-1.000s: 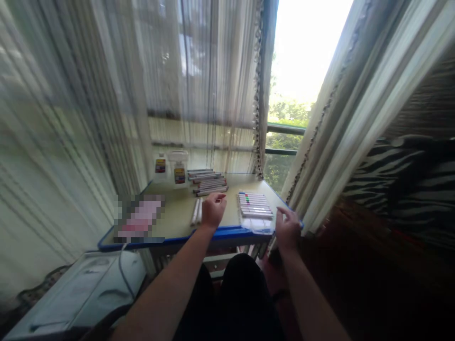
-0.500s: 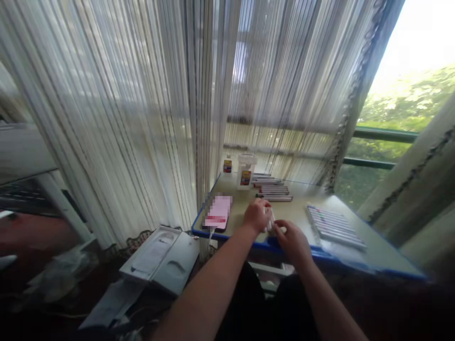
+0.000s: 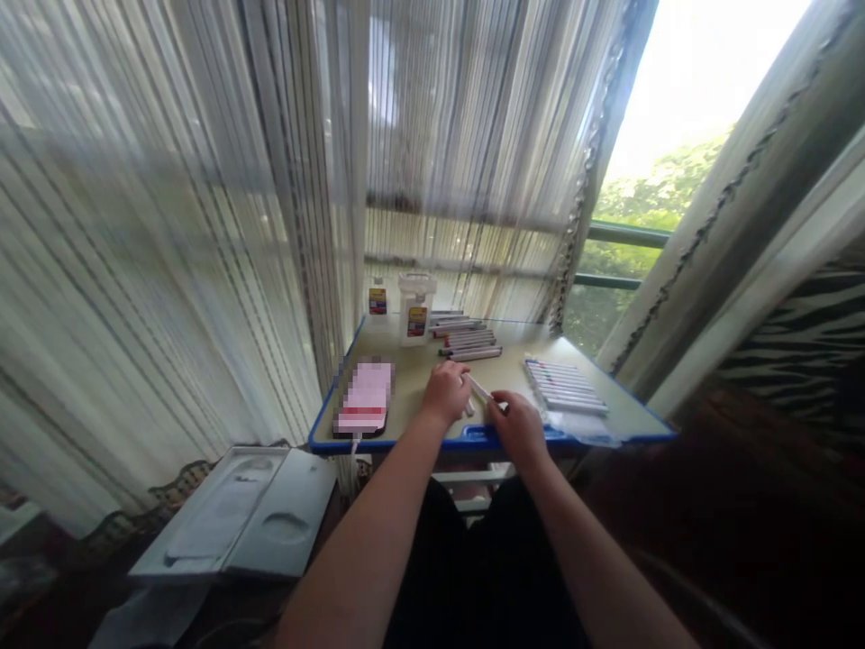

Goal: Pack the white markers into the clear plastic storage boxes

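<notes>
On the head view I see my left hand [image 3: 446, 394] and right hand [image 3: 519, 424] each closed around one end of a white marker [image 3: 482, 390], just above the table [image 3: 409, 398] near its front edge. A marker tray [image 3: 564, 388] lies at two o'clock.

Left hand [image 3: 446, 392], right hand [image 3: 519, 422] — both curled, close together.

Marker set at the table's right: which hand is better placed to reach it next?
Right, probably. The right hand sits nearer the marker set, nothing between them; the left hand lies farther left. Both hold the white marker.
</notes>
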The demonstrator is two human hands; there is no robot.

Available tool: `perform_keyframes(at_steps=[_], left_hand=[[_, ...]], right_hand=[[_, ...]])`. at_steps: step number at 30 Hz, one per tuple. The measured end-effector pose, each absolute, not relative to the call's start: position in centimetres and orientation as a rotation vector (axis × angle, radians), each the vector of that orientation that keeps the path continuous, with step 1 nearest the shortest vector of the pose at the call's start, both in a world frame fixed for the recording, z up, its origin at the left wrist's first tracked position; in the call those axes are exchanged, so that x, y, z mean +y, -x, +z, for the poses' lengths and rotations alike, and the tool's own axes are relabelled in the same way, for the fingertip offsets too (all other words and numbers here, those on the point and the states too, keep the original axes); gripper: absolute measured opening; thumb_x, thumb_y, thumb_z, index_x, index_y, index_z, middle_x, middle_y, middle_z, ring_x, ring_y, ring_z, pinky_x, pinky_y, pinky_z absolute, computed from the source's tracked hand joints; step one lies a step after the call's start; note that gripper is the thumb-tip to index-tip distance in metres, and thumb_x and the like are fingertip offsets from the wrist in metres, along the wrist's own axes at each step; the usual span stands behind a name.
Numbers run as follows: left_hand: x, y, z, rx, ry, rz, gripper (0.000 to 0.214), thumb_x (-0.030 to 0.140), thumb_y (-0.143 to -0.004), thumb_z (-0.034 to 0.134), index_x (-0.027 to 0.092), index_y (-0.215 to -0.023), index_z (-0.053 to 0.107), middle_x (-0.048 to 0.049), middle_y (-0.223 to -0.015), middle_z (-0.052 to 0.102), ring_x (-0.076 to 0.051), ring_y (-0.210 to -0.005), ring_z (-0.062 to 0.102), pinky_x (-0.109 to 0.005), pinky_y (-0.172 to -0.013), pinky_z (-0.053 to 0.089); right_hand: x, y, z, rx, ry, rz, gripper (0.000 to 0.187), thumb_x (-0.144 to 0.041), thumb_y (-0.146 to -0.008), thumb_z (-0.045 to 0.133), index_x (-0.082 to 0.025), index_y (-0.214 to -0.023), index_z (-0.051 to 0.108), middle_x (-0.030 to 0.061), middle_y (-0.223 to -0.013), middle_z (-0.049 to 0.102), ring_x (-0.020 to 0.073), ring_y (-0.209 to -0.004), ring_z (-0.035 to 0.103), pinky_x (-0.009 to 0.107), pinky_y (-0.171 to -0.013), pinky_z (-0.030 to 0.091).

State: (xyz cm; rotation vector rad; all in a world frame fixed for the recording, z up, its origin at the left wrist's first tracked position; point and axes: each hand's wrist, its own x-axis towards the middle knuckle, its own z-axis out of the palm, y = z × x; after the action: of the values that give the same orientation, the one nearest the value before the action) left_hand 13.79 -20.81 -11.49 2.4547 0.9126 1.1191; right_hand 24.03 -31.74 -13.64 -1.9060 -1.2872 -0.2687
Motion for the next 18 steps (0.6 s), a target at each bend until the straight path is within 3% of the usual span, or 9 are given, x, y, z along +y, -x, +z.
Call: perform_keyframes(at_steps=[3, 8, 15, 18], left_hand=[[-20.5, -13.8, -11.4, 0.835, -2.44, 1.18, 0.03, 0.009, -0.073, 0.054, 0.014, -0.1, 0.066, -0.0097, -0.102, 0.066, -0.022, -0.1, 0.059, -0.036, -0.095, 0.044], [-21.1, -14.0, -11.3, 0.643, -2.551, 1.192, 0.032, 0.021, -0.072, 0.062, 0.016, -0.103, 0.066, -0.009, -0.102, 0.067, -0.022, -0.097, 0.061, -0.037, -0.093, 0.046], [-24.4, -17.0, -9.8, 0.451, -2.648, 1.006, 0.021, 0.029, -0.081, 0.055, 0.017, -0.091, 0.069, -0.0043, -0.08, 0.069, -0.014, -0.065, 0.059, -0.027, -0.072, 0.048], [-25.6, -19.3, -9.2, 0.413, -2.656, 0.912, 0.03, 0.038, -0.078, 0.059, 0.017, -0.098, 0.068, -0.0048, -0.085, 0.069, -0.016, -0.069, 0.061, -0.027, -0.071, 0.049]], right_hand=[[-32.6, -24.7, -13.4, -1.319, 1.761, -0.276, 0.024, -0.029, -0.083, 0.048, -0.016, -0.088, 0.068, 0.0075, -0.083, 0.068, 0.0162, -0.064, 0.06, 0.029, -0.067, 0.047], [-35.3, -27.2, -12.3, -1.357, 1.589, -0.339, 0.021, -0.03, -0.085, 0.05, -0.02, -0.086, 0.068, 0.0054, -0.08, 0.068, 0.0141, -0.061, 0.059, 0.028, -0.065, 0.05], [-41.0, -34.3, -10.8, -1.444, 1.511, -0.364, 0.016, -0.031, -0.083, 0.057, -0.022, -0.084, 0.071, 0.0055, -0.085, 0.071, 0.018, -0.077, 0.065, 0.034, -0.076, 0.053], [-42.6, -36.8, -10.0, -1.483, 1.479, -0.363, 0.014, -0.032, -0.082, 0.06, -0.024, -0.082, 0.072, 0.0048, -0.084, 0.072, 0.0189, -0.082, 0.066, 0.036, -0.079, 0.053]])
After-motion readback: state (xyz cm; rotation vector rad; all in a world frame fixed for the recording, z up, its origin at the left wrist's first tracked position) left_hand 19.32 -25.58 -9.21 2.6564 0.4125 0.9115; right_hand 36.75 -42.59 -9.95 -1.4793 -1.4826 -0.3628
